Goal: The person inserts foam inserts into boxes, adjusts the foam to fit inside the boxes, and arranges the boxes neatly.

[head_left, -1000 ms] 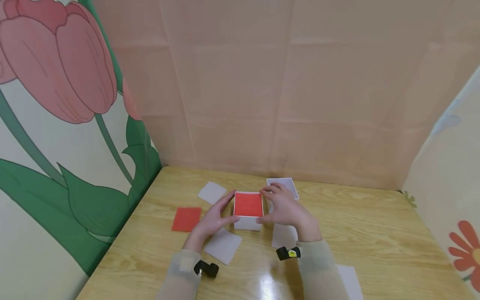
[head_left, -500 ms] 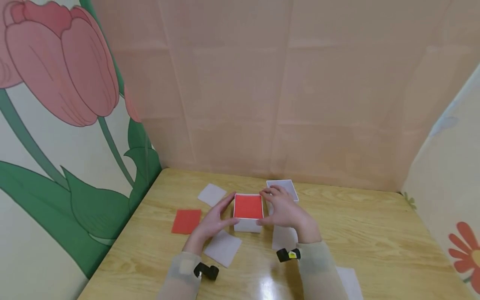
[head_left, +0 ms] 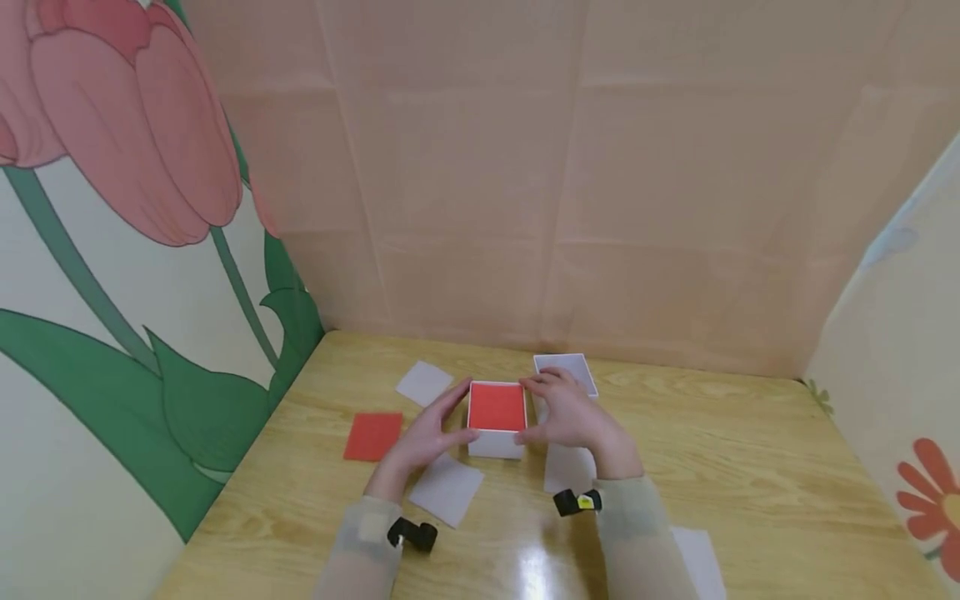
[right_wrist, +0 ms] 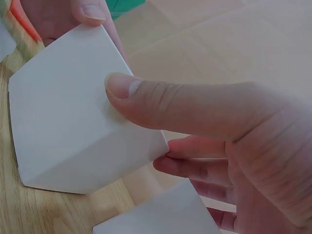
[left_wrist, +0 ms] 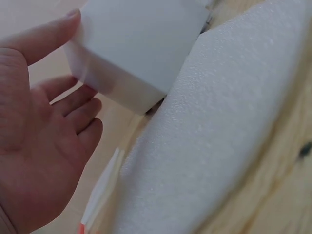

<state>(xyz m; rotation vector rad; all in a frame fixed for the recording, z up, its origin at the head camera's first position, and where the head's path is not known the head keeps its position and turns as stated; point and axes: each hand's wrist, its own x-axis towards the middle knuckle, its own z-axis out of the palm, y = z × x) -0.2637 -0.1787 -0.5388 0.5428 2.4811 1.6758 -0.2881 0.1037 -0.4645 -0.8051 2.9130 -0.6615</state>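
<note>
A small white square box (head_left: pixel 496 445) stands on the table, a red square sheet (head_left: pixel 497 407) filling its open top. My left hand (head_left: pixel 429 435) holds the box at its left side, thumb on the front corner and fingertips along the side wall. On the opposite side my right hand (head_left: pixel 573 417) grips it, its thumb (right_wrist: pixel 122 87) pressed on the front face. A second red square (head_left: pixel 373 437) lies left of my left hand. Beneath that hand is a white foam square (left_wrist: pixel 209 112). Behind my right hand stands a white box lid (head_left: pixel 572 364), hollow side up and partly hidden.
More white squares lie about: one (head_left: pixel 423 383) behind the left hand, one (head_left: pixel 568 471) under the right wrist, and another (head_left: pixel 699 560) partly hidden by the right forearm. A beige cloth (head_left: pixel 465 167) hangs behind the wooden table (head_left: pixel 750 467). Flower-printed panels flank both sides.
Both hands keep their hold and the box stays in place. Only the head view shifts slightly.
</note>
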